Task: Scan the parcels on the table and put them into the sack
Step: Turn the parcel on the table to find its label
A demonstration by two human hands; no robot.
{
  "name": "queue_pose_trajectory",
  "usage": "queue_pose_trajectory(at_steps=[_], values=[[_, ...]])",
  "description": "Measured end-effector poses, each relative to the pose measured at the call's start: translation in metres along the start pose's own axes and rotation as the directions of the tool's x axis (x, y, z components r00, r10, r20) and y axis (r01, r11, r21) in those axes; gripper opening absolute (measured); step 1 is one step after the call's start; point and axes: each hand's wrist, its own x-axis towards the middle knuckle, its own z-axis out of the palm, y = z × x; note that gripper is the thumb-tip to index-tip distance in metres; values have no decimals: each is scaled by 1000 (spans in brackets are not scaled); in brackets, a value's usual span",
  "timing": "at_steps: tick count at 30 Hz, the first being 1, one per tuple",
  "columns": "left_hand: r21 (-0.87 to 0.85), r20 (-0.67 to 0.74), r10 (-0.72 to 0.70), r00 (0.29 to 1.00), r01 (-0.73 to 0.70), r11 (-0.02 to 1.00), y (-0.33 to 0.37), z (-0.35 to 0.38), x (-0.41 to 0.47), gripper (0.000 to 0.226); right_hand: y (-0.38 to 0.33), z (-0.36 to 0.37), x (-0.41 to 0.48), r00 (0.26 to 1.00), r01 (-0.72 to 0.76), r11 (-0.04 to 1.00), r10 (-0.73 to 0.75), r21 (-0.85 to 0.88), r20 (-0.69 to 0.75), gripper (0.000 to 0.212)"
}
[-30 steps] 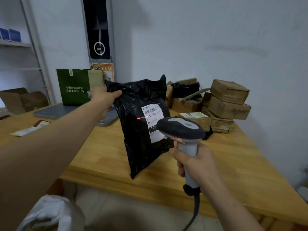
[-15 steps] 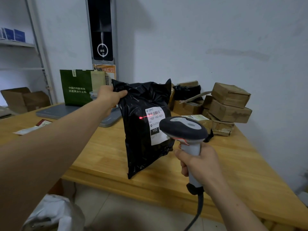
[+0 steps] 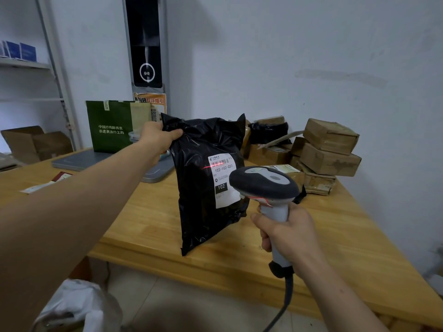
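My left hand (image 3: 157, 137) grips the top left corner of a black plastic parcel (image 3: 199, 188) and holds it upright above the wooden table (image 3: 335, 248). The parcel's white label (image 3: 224, 180) faces me, and a red laser line crosses its barcode. My right hand (image 3: 287, 233) holds the handle of a grey barcode scanner (image 3: 266, 180) just in front of the label. A white sack (image 3: 76, 307) lies on the floor at the lower left, below the table edge.
Several brown cardboard parcels (image 3: 328, 149) are stacked at the table's far right against the wall. A grey scale platform (image 3: 96, 161) and a green paper bag (image 3: 112, 127) stand at the back left. The scanner's cable hangs down toward the floor.
The red laser line has moved up the label from its left edge onto the barcode. The parcel and both hands have stayed nearly in place.
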Motion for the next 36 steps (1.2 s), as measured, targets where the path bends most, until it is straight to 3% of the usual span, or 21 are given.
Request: queue_pose_trajectory(at_steps=[17, 25, 29, 32, 36], values=[[-10, -9, 4, 1000, -4, 1000, -4, -12, 5, 35, -6, 6, -2, 1000, -8, 998, 6, 56, 28, 15], [-51, -179, -78, 981, 70, 996, -33, -96, -12, 22, -13, 56, -15, 971, -48, 984, 6, 169, 239, 16], [-130, -332, -217, 918, 183, 974, -73, -177, -44, 16, -17, 103, -33, 931, -50, 977, -29, 206, 364, 16], [-189, -481, -319, 817, 259, 947, -100, -241, -74, 17, -19, 142, -53, 882, -78, 976, -27, 203, 470, 14], [-235, -654, -355, 668, 267, 935, -139, -307, -108, 31, -16, 192, -79, 799, -126, 979, 5, 160, 602, 18]])
